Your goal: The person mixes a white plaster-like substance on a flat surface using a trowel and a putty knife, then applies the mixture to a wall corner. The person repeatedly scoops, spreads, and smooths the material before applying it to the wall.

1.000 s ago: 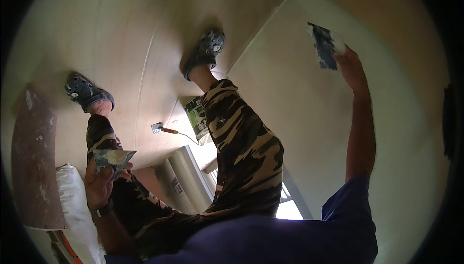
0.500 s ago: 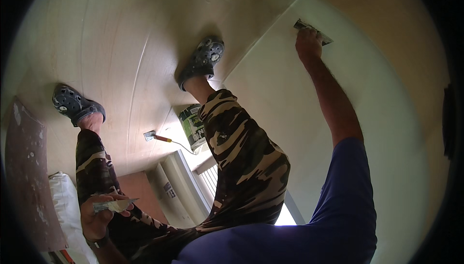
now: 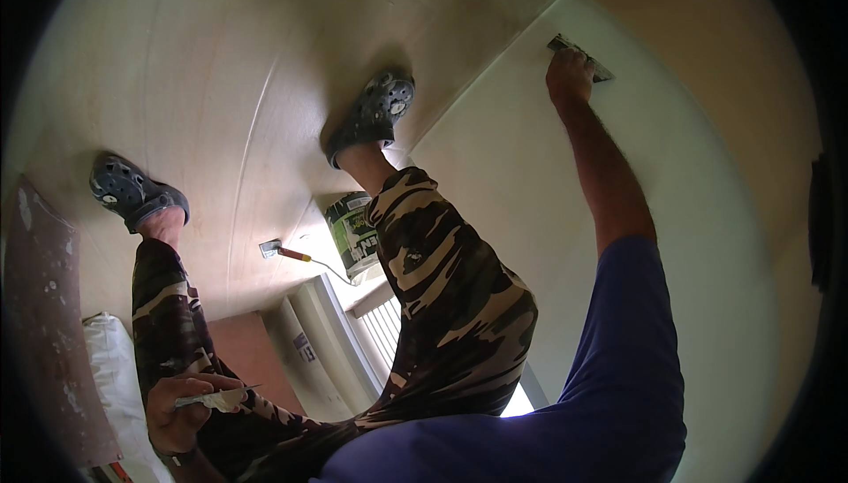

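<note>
My right hand [image 3: 570, 76] is closed around a wide putty knife [image 3: 602, 70]. Its blade lies against the pale wall [image 3: 530, 174], close to the corner line along the wall's foot. Low on the left, my left hand [image 3: 172, 412] grips a second putty knife [image 3: 212, 399] in front of my left leg. A whitish lump, like filler, clings to that blade. Fingers cover both handles.
My dark clogs stand wide apart on the pale floor [image 3: 203, 112]. A green and black bucket [image 3: 352, 234] sits behind my right leg, near a red-handled tool [image 3: 287, 251]. At left are a stained brown board [image 3: 53, 306] and a white sack [image 3: 115, 386].
The view has shifted slightly. My left hand has dropped a little with its putty knife, whose blade has turned somewhat. My right hand keeps its knife at nearly the same place on the wall.
</note>
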The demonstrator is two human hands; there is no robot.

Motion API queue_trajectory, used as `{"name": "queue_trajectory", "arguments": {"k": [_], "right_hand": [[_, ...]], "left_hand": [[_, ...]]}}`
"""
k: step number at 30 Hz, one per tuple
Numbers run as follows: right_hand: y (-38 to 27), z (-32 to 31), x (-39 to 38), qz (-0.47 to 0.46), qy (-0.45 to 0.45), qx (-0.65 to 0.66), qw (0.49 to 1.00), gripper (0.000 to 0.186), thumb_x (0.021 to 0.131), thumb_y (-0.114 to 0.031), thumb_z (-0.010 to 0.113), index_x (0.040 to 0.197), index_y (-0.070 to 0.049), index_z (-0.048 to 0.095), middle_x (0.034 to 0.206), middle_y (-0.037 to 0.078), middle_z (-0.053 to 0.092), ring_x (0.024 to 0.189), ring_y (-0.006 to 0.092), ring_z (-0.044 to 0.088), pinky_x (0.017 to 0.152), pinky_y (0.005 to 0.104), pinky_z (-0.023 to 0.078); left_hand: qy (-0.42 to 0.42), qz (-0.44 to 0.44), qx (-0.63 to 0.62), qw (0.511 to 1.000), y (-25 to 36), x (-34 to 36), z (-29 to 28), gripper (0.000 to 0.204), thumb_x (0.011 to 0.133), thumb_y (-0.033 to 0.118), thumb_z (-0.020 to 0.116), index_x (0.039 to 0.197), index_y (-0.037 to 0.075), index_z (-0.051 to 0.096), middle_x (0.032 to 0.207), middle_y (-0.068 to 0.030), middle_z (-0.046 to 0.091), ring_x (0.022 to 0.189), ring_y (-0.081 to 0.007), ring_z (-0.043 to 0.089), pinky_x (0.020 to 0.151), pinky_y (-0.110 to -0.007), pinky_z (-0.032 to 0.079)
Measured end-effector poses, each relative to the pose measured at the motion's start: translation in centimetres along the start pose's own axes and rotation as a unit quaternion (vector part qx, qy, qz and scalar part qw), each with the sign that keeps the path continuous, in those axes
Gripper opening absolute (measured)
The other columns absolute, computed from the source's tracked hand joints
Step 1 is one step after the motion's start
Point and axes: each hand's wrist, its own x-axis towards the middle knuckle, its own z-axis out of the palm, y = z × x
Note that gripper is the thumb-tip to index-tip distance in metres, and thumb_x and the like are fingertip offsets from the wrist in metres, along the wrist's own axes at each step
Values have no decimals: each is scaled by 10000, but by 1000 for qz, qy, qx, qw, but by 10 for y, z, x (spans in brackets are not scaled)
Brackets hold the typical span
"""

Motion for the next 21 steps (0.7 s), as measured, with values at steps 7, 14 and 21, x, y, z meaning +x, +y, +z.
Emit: {"name": "queue_trajectory", "arguments": {"k": [7, 14, 21], "right_hand": [[-6, 1, -5, -40, -31, -37, 998, 287, 857, -209, 477, 1068, -27, 545, 1033, 90, 525, 981, 226, 508, 823, 385, 427], [-9, 8, -29, -92, 56, -72, 992, 236, 826, -204, 503, 982, -42, 575, 944, 69, 530, 899, 208, 513, 760, 353, 443], [10, 3, 4, -10, 67, -55, 996, 215, 839, -192, 478, 964, -47, 575, 944, 68, 551, 900, 215, 531, 763, 391, 445]], "left_hand": [[-8, -16, 12, 1000, 1, 1, -1, 246, 834, 38, 526, 1076, -7, 532, 971, -295, 599, 797, -314, 644, 708, -382, 533], [-17, -19, 23, 999, 1, 0, 0, 246, 838, 40, 523, 1078, -16, 528, 989, -290, 594, 855, -325, 634, 737, -385, 524], [-14, -31, 12, 999, 2, 4, 3, 239, 850, 41, 509, 1077, -33, 517, 994, -301, 584, 886, -340, 621, 745, -389, 521]]}}
